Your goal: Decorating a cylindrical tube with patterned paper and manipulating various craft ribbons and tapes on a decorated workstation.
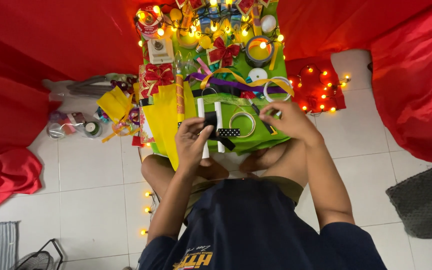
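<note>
Ribbon (215,125) pinched folded in left hand (192,142), no bow yet, right hand (285,119) loosely curled, gripping something I can't make out.

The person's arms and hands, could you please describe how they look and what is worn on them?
Both arms are bare up to short dark navy T-shirt sleeves. The left hand and right hand wear no gloves; no watch, bracelet or ring can be seen.
</note>
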